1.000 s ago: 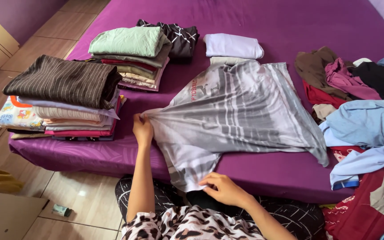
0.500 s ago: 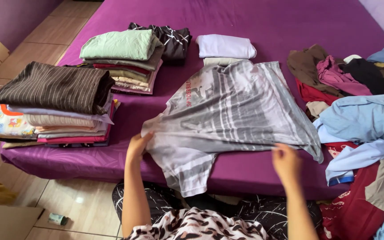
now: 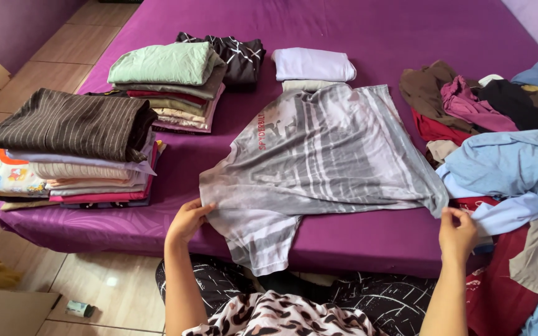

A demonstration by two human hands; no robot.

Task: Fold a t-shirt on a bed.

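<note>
A grey striped t-shirt [image 3: 325,155] lies spread on the purple bed [image 3: 356,31], one sleeve hanging over the front edge. My left hand [image 3: 188,219] pinches the shirt's left shoulder edge. My right hand [image 3: 457,231] grips the shirt's hem corner at the right, beside a light blue garment [image 3: 518,171].
Two stacks of folded clothes stand at the left: one topped by a dark striped piece [image 3: 73,123], one by a pale green piece [image 3: 166,62]. A folded white item [image 3: 312,63] lies behind the shirt. An unfolded clothes heap [image 3: 481,102] fills the right side. Tiled floor [image 3: 119,280] lies below.
My right hand moved from the sleeve near my lap out to the right and took the hem corner. My left hand slid down slightly. The shirt now lies flatter.
</note>
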